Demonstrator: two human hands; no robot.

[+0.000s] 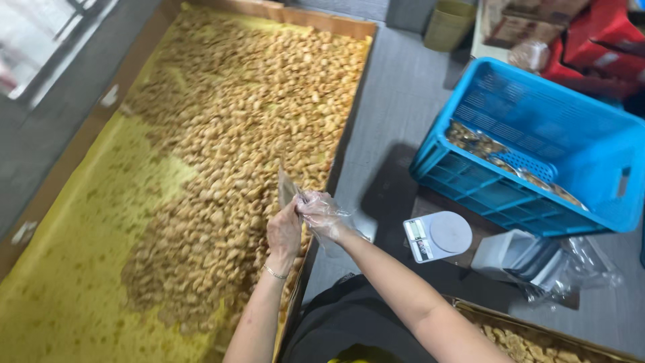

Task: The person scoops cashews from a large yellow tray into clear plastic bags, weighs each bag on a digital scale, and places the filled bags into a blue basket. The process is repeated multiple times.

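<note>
We pinch the small, flimsy clear plastic pouch (287,190) by its top edge with bare left hand (285,232) and gloved right hand (318,214); it seems light, slippery, crushable.

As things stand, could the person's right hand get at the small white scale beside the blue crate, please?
Probably yes. The right hand, in a clear plastic glove, is busy with the left hand on a small pouch, but the white scale sits just to its right with only bare surface between.
</note>
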